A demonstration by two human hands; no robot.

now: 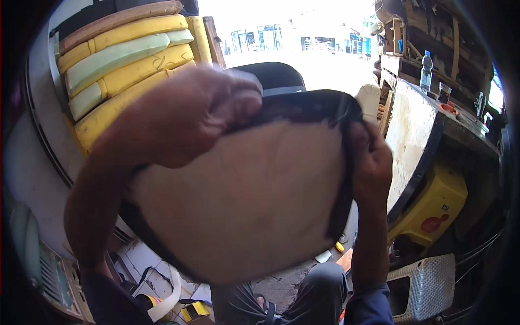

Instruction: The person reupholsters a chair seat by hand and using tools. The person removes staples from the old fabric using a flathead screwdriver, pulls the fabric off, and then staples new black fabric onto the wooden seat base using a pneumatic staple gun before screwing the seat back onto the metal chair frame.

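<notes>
Held up before me is a chair seat (244,200), its pale board-like underside facing me. Black cover material (309,105) wraps over the rim and folds onto the back. My left hand (222,105), a little blurred, reaches across to the upper edge with its fingers closed on the black material. At the upper right corner my right hand (371,157) grips the side edge, thumb on the near face. The fingers behind the seat are hidden. Beyond the top edge shows another black rounded piece (271,76), partly covered by the seat.
Yellow and pale green foam pads (132,59) are stacked at the left. On the right stands a worn bench (409,135) with a plastic bottle (426,71) and a glass (444,92). Below are a yellow container (441,197) and a silvery woven-pattern stool (433,281). Tools and scraps litter the floor.
</notes>
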